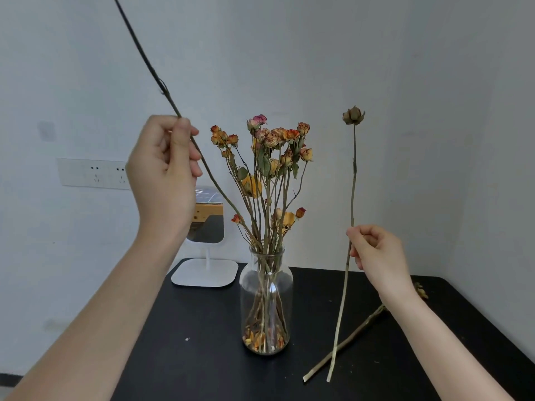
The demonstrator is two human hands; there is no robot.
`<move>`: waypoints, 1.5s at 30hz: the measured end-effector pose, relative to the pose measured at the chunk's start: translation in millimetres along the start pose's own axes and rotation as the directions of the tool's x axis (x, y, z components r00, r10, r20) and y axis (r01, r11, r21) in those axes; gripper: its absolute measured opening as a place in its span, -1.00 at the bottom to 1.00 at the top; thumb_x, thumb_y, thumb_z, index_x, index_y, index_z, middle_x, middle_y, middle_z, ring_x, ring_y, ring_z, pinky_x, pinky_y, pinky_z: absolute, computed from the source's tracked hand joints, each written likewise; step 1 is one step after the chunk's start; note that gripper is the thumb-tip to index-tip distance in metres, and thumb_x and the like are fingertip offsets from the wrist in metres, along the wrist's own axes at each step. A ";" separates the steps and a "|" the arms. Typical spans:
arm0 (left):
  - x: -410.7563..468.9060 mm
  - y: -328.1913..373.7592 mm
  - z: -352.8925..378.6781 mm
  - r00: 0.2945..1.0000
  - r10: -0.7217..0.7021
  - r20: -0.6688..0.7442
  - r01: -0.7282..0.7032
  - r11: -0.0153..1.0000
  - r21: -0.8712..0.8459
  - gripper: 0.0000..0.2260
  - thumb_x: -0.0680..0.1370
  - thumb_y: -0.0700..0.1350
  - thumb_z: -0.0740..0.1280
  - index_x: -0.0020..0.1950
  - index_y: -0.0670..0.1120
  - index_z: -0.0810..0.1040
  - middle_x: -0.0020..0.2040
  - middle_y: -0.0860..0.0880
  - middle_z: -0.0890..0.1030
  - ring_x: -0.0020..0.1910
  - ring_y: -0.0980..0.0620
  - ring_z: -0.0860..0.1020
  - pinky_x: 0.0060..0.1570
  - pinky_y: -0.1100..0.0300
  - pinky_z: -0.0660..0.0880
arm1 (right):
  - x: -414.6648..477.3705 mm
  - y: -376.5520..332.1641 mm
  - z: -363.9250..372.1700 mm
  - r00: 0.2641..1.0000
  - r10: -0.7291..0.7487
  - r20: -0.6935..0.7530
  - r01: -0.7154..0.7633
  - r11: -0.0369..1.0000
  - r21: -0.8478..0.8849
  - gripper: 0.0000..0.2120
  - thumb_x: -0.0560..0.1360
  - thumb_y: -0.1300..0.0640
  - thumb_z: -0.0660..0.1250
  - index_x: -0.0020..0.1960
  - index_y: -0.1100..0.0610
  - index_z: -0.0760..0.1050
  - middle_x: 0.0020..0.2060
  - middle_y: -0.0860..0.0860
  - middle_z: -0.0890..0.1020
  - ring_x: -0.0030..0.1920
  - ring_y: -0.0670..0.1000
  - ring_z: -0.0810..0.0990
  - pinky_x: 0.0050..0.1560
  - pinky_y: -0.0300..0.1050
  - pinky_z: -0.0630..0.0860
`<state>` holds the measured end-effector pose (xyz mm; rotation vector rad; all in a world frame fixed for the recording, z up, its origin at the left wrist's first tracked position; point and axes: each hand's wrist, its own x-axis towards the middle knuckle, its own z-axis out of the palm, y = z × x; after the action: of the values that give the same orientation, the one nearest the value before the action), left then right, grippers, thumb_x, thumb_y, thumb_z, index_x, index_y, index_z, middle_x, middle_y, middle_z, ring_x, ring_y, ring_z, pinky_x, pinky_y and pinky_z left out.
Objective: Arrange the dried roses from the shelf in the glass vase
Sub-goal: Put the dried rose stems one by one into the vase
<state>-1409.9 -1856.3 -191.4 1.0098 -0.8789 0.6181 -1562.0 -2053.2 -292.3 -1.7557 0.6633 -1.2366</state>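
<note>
Glass vase (267,285) sits between left hand (165,175) (pinching stem (162,83)) and right hand's (376,253) rose (353,115).

Home room: vanity mirror (206,224), wall sockets (94,172), black table (202,328).

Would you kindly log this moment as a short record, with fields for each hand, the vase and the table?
left hand: grips dark stem, which slants down to the vase mouth
right hand: pinches pale stem, dried bud on top
glass vase: upright, holds dried roses
table: spare stem lies behind the right forearm
behind: mirror on a white stand
</note>
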 end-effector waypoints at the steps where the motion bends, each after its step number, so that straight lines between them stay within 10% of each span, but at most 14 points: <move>1: -1.5 -3.6 1.8 1.000 -0.018 0.021 0.018 1.000 0.013 -0.80 0.60 -0.09 0.18 -0.21 0.06 0.45 -0.40 0.06 0.44 -0.48 0.19 0.39 -0.47 0.38 0.31 | 0.1 0.1 -0.1 1.000 0.000 -0.001 0.000 1.000 0.001 -0.92 0.53 0.11 0.27 -0.13 0.04 0.49 -0.40 0.03 0.53 -0.38 -0.06 0.48 -0.30 -0.21 0.41; 20: 26.2 -18.4 21.1 0.963 -0.087 0.256 0.024 0.971 0.239 -0.80 0.59 -0.11 0.19 -0.15 -0.06 0.57 -0.41 0.07 0.48 -0.51 0.23 0.44 -0.46 0.42 0.37 | 2.4 1.1 -0.4 1.000 0.026 0.003 -0.026 1.000 -0.007 -0.92 0.54 0.12 0.26 -0.08 0.10 0.51 -0.37 0.04 0.52 -0.36 -0.05 0.47 -0.31 -0.22 0.40; 45: 34.1 -22.2 34.8 0.966 -0.147 0.211 0.093 0.965 0.247 -0.84 0.56 -0.13 0.25 -0.08 -0.08 0.64 -0.45 0.06 0.48 -0.57 0.24 0.40 -0.50 0.47 0.31 | 3.4 7.8 13.5 1.000 0.002 0.018 -0.001 0.999 -0.039 -0.93 0.53 0.10 0.27 -0.10 0.07 0.51 -0.40 0.03 0.54 -0.37 -0.06 0.50 -0.29 -0.23 0.41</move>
<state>-1386.3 -1895.4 -163.6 1.3598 -0.9505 0.5168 -1547.9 -2055.1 -299.3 -1.7961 0.6829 -1.2133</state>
